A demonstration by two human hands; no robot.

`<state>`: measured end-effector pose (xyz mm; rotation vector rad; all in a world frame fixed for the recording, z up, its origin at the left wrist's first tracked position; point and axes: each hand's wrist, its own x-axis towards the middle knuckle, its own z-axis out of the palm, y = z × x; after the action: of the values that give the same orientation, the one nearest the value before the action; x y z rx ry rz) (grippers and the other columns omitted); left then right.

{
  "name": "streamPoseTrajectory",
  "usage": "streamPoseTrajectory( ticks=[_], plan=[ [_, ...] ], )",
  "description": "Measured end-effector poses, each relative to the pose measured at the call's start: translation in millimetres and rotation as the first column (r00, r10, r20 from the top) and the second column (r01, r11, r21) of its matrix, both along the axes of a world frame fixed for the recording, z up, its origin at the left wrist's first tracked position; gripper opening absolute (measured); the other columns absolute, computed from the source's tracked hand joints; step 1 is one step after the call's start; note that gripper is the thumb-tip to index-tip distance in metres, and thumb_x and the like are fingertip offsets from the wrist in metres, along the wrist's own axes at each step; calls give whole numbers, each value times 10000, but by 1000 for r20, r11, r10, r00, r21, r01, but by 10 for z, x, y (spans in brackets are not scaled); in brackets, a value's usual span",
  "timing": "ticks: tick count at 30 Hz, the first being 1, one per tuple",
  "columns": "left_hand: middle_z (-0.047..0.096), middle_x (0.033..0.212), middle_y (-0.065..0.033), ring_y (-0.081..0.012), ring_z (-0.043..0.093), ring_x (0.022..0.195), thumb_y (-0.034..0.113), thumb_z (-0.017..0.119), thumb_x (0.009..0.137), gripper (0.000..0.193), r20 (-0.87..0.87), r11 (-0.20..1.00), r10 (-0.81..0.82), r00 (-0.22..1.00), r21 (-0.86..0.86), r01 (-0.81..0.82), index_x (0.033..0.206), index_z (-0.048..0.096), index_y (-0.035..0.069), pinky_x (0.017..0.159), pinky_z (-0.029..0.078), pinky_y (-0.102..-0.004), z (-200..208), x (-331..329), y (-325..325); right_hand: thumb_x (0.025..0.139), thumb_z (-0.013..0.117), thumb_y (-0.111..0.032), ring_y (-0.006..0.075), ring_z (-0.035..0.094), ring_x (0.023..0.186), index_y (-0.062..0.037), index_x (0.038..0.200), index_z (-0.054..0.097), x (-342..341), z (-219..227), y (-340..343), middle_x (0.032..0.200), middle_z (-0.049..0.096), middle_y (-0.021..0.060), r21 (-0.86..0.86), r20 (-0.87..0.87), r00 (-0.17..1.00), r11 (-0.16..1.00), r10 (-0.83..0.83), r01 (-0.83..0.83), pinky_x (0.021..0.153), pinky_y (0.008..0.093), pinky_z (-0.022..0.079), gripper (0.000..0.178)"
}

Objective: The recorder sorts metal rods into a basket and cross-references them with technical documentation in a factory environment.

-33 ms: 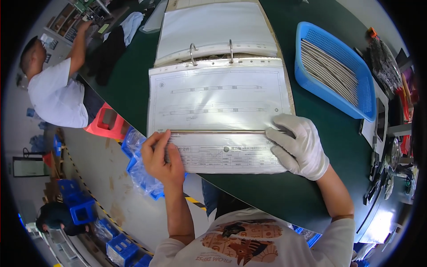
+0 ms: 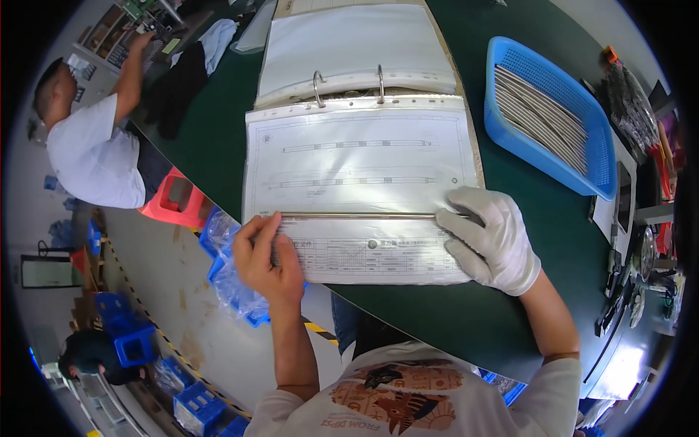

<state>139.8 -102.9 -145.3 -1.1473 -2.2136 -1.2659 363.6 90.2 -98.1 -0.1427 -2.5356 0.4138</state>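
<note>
A thin, straight metal rod (image 2: 357, 215) lies level across a plastic-sleeved technical drawing (image 2: 349, 255) in an open ring binder. Bare fingers of my left hand (image 2: 268, 255) grip the rod's left end. My right hand (image 2: 495, 239), in a white glove, is closed on the right end, and its fingers hide that tip. Above the rod, the drawing shows two long, narrow bar outlines. Two metal rings (image 2: 380, 84) hold the pages, with the turned sheets (image 2: 357, 47) lying beyond them.
A blue perforated basket (image 2: 550, 164) with many metal rods (image 2: 542, 116) stands right on the green table (image 2: 408, 313). Tools and bagged parts (image 2: 630, 102) lie at the far right. Leftward, another person (image 2: 95, 153) works beside a red stool (image 2: 175, 202); blue crates (image 2: 200, 408) stand on the floor.
</note>
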Motion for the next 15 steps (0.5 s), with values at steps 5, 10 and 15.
streamPoseTrajectory(
  ticks=[5,10,15],
  plan=[
    [550,927,-108,-240,527,858,32,557,691,267,22,1000,3,1000,15,-3,939,657,23,746,420,-309,-23,-5,-6,675,615,-131,260,531,861,-54,973,584,-67,138,-25,924,528,93,48,84,996,999,-14,10,736,372,432,309],
    [548,929,-106,-236,524,858,19,560,688,272,13,1000,10,1000,-3,-10,941,659,27,743,419,-308,24,6,1,667,609,-141,240,523,777,-44,922,570,-175,315,-56,792,504,66,112,195,981,994,-3,-19,702,350,429,276],
    [547,932,-102,-232,522,863,11,562,688,272,14,1000,-2,1000,20,2,940,661,30,741,419,-302,9,5,23,644,601,-141,224,512,728,-27,887,558,-291,244,-78,737,477,60,181,191,982,982,7,-42,679,335,427,272]
  ],
)
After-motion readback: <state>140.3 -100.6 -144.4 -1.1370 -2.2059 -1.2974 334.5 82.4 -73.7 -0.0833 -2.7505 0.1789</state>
